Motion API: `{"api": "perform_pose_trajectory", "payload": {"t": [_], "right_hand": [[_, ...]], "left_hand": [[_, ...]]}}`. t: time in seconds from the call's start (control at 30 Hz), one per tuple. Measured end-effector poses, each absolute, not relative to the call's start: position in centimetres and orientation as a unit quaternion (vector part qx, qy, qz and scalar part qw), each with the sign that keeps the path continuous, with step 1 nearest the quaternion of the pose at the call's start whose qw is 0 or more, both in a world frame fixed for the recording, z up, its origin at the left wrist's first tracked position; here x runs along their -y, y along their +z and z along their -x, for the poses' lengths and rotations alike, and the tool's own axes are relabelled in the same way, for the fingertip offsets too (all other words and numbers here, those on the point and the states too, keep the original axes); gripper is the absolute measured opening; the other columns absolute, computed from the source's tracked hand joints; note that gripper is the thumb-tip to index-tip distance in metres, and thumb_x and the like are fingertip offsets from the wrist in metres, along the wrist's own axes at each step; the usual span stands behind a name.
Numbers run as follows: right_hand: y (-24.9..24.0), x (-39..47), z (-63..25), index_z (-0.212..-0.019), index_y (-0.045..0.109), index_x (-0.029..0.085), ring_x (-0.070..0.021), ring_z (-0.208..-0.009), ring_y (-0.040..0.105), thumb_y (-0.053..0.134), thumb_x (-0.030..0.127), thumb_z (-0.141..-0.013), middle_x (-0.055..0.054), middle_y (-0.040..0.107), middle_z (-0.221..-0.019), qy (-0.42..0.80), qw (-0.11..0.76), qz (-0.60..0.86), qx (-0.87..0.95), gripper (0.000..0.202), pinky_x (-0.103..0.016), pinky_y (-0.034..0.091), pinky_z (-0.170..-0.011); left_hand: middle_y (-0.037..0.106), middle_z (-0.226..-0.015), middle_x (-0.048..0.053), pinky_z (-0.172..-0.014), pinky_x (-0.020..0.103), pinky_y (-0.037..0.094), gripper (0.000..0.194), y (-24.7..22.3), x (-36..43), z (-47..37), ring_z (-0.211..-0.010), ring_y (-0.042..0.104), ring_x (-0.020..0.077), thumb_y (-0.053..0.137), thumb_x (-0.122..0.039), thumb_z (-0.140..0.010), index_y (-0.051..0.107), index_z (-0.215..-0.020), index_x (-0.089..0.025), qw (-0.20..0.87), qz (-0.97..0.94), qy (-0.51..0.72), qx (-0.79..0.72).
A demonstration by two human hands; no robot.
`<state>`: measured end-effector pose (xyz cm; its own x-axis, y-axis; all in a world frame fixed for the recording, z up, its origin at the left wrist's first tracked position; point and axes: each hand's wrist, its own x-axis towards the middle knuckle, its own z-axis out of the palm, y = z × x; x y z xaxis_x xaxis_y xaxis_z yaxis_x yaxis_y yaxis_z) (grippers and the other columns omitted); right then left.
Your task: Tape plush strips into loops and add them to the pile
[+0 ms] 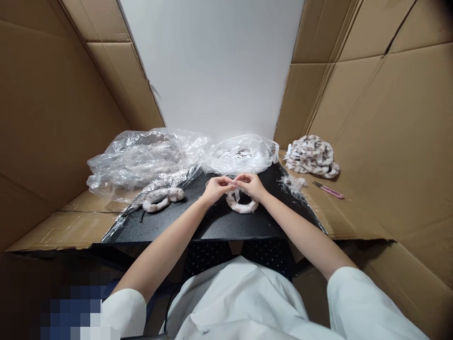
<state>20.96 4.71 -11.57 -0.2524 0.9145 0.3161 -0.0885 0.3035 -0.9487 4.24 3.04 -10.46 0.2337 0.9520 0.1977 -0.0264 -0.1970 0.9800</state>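
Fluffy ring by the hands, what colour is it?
The fluffy ring is whitish with brownish patches; head view.

Both arms forward, fingers pinched together.

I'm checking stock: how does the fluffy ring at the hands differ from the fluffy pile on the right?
The ring is single; the pile heaps several. The ring is over black tabletop; the pile rests on cardboard. Both look whitish with brownish patches.

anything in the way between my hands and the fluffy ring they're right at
Nothing visible: the left hand and right hand meet at the far edge of the fluffy ring. The pink cutter lies well off to the right.
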Motion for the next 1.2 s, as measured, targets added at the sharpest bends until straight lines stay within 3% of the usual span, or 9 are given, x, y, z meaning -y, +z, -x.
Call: {"api": "perform_pose_trajectory", "payload": {"t": [0.2, 0.37, 0.7, 0.9, 1.03, 1.2], "right_hand": [[-11.5, -4.9, -21.4, -0.079, 0.064, 0.018, -0.0157, -0.077, 0.064, 0.079, 0.04, -0.061, -0.002, 0.068, -0.08, 0.507, 0.509, 0.325, 0.615, 0.033, -0.03, 0.052, -0.077], [-11.1, -5.3, -22.6, -0.106, 0.057, 0.02, -0.0146, -0.08, 0.066, 0.083, 0.02, -0.051, 0.001, 0.067, -0.086, 0.578, 0.425, 0.293, 0.632, 0.061, -0.027, 0.053, -0.076], [-10.8, -5.3, -23.1, -0.077, 0.064, 0.014, -0.0138, -0.064, 0.06, 0.081, 0.022, -0.05, 0.002, 0.065, -0.068, 0.502, 0.361, 0.318, 0.719, 0.033, -0.027, 0.049, -0.065], [-10.8, -4.9, -22.7, -0.073, 0.07, 0.015, -0.0153, -0.068, 0.06, 0.071, 0.015, -0.059, -0.001, 0.069, -0.071, 0.338, 0.407, 0.353, 0.772, 0.015, -0.026, 0.045, -0.065], [-10.8, -4.8, -22.4, -0.073, 0.072, 0.016, -0.0152, -0.068, 0.06, 0.059, 0.005, -0.061, -0.001, 0.07, -0.072, 0.271, 0.426, 0.359, 0.785, 0.02, -0.025, 0.043, -0.066], [-11.3, -4.7, -22.1, -0.076, 0.073, 0.015, -0.0147, -0.063, 0.058, 0.067, 0.014, -0.063, -0.002, 0.069, -0.07, 0.255, 0.448, 0.37, 0.773, 0.014, -0.025, 0.041, -0.062]], "left_hand": [[0.071, -0.068, 0.004, -0.066, 0.027, 0.05, 0.037, -10.8, -3.4, -4.3, -0.064, 0.064, 0.0151, 0.087, -0.039, -0.048, 0.072, -0.07, -0.013, 0.532, -0.562, 0.499, -0.391], [0.069, -0.064, 0.004, -0.061, 0.026, 0.048, 0.038, -10.7, -3.6, -4.3, -0.059, 0.062, 0.0141, 0.088, -0.039, -0.046, 0.071, -0.067, -0.013, 0.523, -0.55, 0.52, -0.393], [0.069, -0.062, 0.004, -0.056, 0.024, 0.045, 0.033, -10.7, -3.7, -3.8, -0.055, 0.06, 0.0125, 0.087, -0.036, -0.049, 0.071, -0.066, -0.012, 0.567, -0.585, 0.434, -0.385], [0.068, -0.061, 0.004, -0.05, 0.022, 0.04, 0.032, -10.4, -3.5, -3.5, -0.051, 0.057, 0.01, 0.085, -0.037, -0.055, 0.07, -0.068, -0.012, 0.582, -0.625, 0.36, -0.376], [0.069, -0.062, 0.004, -0.049, 0.021, 0.039, 0.035, -10.3, -3.5, -3.5, -0.051, 0.057, 0.0096, 0.084, -0.04, -0.057, 0.068, -0.069, -0.012, 0.573, -0.645, 0.342, -0.372], [0.072, -0.071, 0.008, -0.057, 0.024, 0.047, 0.037, -10.4, -3.3, -3.9, -0.063, 0.066, 0.0154, 0.084, -0.042, -0.058, 0.068, -0.072, -0.012, 0.58, -0.632, 0.37, -0.357]]}}
